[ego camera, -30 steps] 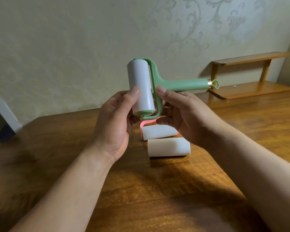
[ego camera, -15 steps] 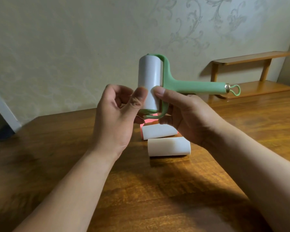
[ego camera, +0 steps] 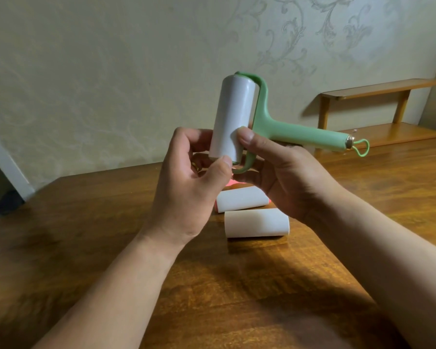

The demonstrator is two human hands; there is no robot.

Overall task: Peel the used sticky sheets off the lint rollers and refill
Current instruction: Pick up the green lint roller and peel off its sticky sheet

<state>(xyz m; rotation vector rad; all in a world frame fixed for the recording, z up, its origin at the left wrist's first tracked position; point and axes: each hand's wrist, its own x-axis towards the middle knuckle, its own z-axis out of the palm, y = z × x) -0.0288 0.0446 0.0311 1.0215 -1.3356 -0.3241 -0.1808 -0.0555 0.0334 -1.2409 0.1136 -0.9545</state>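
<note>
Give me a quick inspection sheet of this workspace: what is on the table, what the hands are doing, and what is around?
Surface: wooden table, glossy.
Job's things: green lint roller held up above the table; its white roll roughly upright. Two more white rolls lie on the table: the near roll loose, the far roll with pink plastic at its ends.
Clutter: nothing seen.
Hands: left hand pinches the roll's lower end; right hand grips the frame, thumb on the roll.
Cables: nothing seen.
Surroundings: patterned wall; small wooden shelf at right.
</note>
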